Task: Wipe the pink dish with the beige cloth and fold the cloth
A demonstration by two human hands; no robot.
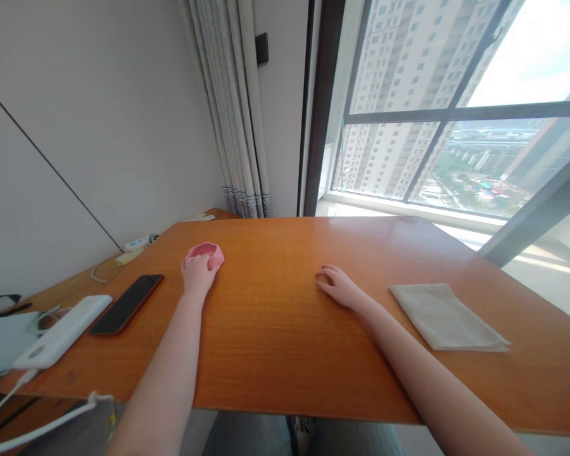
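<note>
My left hand (198, 276) is closed on the near rim of a small pink bowl (215, 254) with an angular edge, at the left of the wooden table (266, 329). The hand hides part of the bowl, and its inside cannot be made out. To the right, my right hand (338, 287) rests on the tabletop with its fingers loosely extended and nothing in them. A folded pale cloth (444, 316) lies flat to the right of that hand, apart from it.
Left of my left forearm lie a dark phone (127, 305) and a long white device (66, 332) with a cable. A power strip (137, 244) sits by the wall. Beyond the table are a curtain (232, 114) and a large window (408, 152).
</note>
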